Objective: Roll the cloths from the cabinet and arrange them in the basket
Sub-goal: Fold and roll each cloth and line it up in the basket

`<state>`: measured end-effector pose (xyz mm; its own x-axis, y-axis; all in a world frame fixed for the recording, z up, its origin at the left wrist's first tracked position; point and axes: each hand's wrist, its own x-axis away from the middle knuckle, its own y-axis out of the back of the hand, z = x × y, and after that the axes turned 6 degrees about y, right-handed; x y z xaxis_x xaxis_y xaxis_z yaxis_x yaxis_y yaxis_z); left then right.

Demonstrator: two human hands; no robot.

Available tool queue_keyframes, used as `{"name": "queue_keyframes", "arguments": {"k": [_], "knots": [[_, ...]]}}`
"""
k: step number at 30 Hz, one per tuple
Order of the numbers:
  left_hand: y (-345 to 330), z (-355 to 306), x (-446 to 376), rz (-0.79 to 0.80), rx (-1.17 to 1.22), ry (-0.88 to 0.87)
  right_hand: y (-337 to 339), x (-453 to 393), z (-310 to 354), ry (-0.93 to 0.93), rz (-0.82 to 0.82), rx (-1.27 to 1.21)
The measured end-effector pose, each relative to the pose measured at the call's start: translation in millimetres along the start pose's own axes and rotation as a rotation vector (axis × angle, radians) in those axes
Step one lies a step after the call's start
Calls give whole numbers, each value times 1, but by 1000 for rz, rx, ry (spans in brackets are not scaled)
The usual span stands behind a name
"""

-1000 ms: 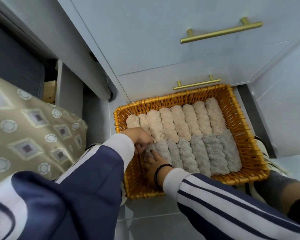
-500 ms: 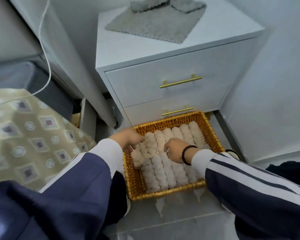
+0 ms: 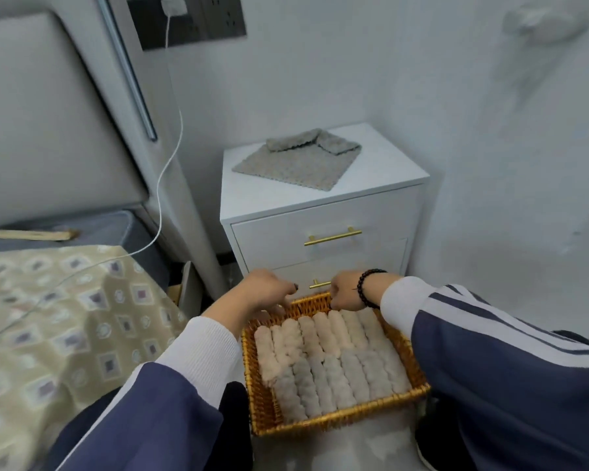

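Observation:
An orange wicker basket [image 3: 337, 423] stands on the floor in front of a white cabinet [image 3: 381, 171]. Inside it lie two rows of rolled cloths, beige rolls [image 3: 320, 334] at the back and grey rolls [image 3: 330, 382] at the front. A flat grey cloth [image 3: 296, 163] lies on the cabinet top, its far edge folded over. My left hand [image 3: 266, 290] and my right hand [image 3: 347, 294] hover over the basket's far rim, in front of the lower drawer. The fingers of both are loosely curled and hold nothing.
The cabinet has two drawers with gold handles [image 3: 332, 236]. A bed with a patterned cover [image 3: 58, 328] and a padded headboard [image 3: 48, 113] is on the left. A white charger cable [image 3: 170, 144] hangs from a wall socket. A wall stands close on the right.
Both hands have lifted out of the basket's near-left corner and now hover over its far rim. The view has tilted up, so the cabinet top and its grey cloth show.

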<state>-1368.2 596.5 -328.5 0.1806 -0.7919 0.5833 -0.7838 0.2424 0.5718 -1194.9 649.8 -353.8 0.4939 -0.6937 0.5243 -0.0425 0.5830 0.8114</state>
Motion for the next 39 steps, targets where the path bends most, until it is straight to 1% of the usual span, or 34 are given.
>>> {"name": "queue_keyframes", "arguments": {"k": [2,4,6,9,10,12,14,17,20,24,27,30,34,37,39], "knots": [[10,-8,15,-31,120,-70,20,8,5,17,-100,-43],[21,-11,25,-57,246,-127,37,11,8,52,-240,-115],[30,-13,27,-79,363,-169,51,8,7,88,-438,-219],[39,-20,23,-85,505,-216,63,-2,4,109,-743,-490],[43,-23,21,-86,531,-226,66,-7,5,115,-806,-555],[49,-29,17,-76,568,-240,69,-19,5,127,-872,-560],[55,-33,11,-69,596,-254,73,-34,4,130,-899,-466],[63,-37,7,-70,641,-279,80,-53,-2,87,-909,-338],[70,-40,4,-46,671,-297,89,-71,-8,14,-838,-187],[75,-46,2,-48,704,-298,94,-90,-9,-109,-735,-64],[72,-52,3,-50,718,-291,98,-97,-3,-188,-740,3],[61,-57,8,-15,675,-282,102,-96,3,-205,-822,-17],[53,-58,12,6,629,-275,108,-88,1,-138,-893,-43],[56,-56,11,-15,604,-273,114,-78,-2,-106,-901,-181],[58,-54,10,-36,581,-273,114,-69,-2,-76,-946,-296]]}}
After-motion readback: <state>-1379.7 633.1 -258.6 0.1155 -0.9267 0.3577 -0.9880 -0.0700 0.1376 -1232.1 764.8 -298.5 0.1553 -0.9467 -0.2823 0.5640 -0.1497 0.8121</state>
